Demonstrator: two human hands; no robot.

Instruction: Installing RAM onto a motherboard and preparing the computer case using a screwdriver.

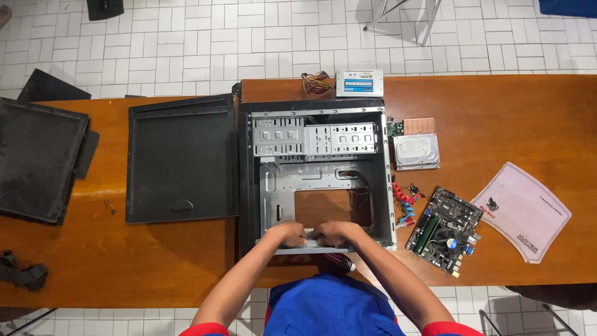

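The open computer case (317, 177) is laid flat on the wooden table (522, 99), long axis running away from the body. Its near edge is gripped by both hands, left hand (287, 234) and right hand (333, 233) almost touching, fingers curled over the rim.

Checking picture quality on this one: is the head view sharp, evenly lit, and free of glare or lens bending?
Head view: mostly sharp and evenly lit; the wooden table shows only a soft sheen, no harsh glare. The left hand and right hand on the open computer case look slightly soft. Table edges bow a little, hinting at wide-angle distortion. Shadows are faint.
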